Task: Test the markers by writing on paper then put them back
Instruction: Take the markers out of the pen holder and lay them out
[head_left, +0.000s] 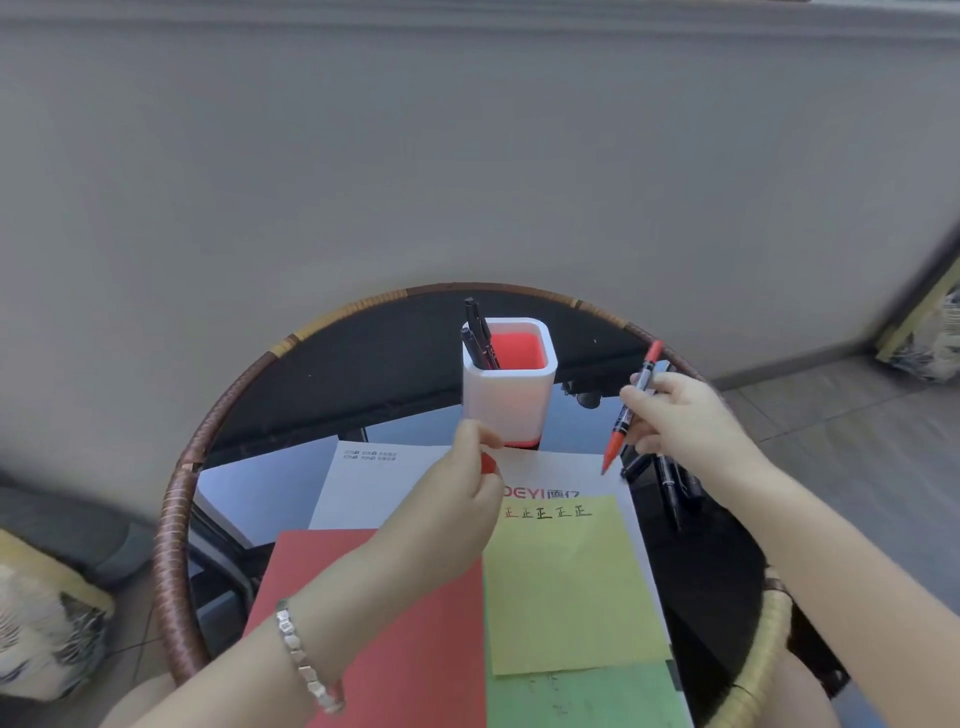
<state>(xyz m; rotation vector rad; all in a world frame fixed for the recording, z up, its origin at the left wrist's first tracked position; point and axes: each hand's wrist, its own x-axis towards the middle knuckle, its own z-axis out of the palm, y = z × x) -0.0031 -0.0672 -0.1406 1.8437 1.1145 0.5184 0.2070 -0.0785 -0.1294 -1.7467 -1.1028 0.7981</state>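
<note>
Grey wall (467, 156) stands behind a round, dark glass counter (218, 410) with a wicker rim. Near its far side stands a white holder (511, 400) with a red inside, and two black markers (480, 338) lean in its left corner.

Toward the near edge lie a white sheet (384, 488) with printed lettering, a red sheet (395, 623), a green sheet (587, 696) and, on top, a yellow sheet (571, 587) with a row of written characters along its far edge.

A right hand (691, 421) grips a red marker (626, 415) by its barrel. It is uncapped and tilted, tip down, above the white sheet just right of the holder. A left hand (457, 499), with a bracelet (304, 654) on its wrist, pinches a red cap (488, 463) in front of the holder. More black markers (670, 478) lie on the glass below the right hand.
</note>
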